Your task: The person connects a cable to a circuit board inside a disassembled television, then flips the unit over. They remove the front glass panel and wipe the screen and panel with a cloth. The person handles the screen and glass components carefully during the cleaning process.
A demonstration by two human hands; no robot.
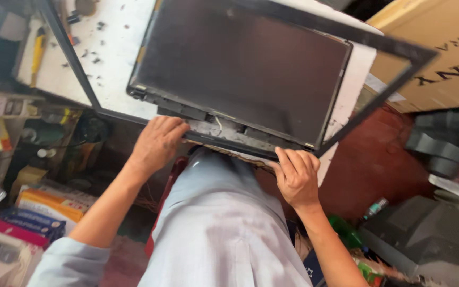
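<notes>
We grip the laptop lid [245,69] by its near hinge edge, left hand [158,143] and right hand [296,175] apart, fingers curled over it. The panel rests on the white bench [112,58]; its loose bezel [378,42] looks thin, flexible and fragile.

From my remote seat I saw a white, scuffed worktop [113,64] dotted with dark specks. A brown cardboard box [442,58] sat at the right, above a reddish floor [370,170]. Cluttered shelves [6,106] and stacked coloured boxes [38,210] crowded the left side in daylight.
</notes>
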